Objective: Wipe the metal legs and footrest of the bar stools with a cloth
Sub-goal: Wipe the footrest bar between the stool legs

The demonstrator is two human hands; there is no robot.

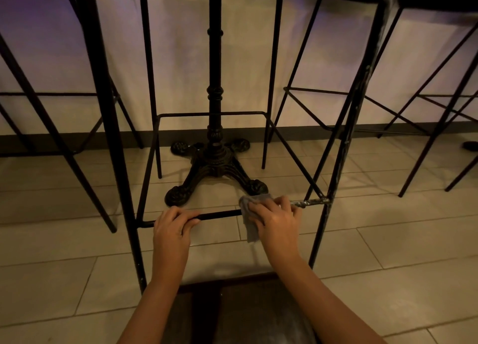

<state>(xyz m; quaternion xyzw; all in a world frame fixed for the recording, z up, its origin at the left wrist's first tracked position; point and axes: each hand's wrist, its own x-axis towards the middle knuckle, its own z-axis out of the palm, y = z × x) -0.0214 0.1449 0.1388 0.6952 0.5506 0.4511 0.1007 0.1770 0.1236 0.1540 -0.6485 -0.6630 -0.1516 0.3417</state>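
A black metal bar stool stands right in front of me, its near footrest bar [219, 215] running low across the frame. My left hand [172, 227] grips that bar near the stool's left front leg [121, 167]. My right hand [276, 219] holds a grey cloth [249, 219] wrapped over the same bar, further right. Past my right hand the bar looks scuffed and pale where it meets the right front leg [344, 142].
An ornate cast-iron table base [216, 167] stands behind the footrest on the tiled floor. More black bar stools flank it, one at left [51, 126] and others at right [424, 105]. A pale wall with a dark skirting runs behind. My dark-clothed knee [245, 312] is at the bottom.
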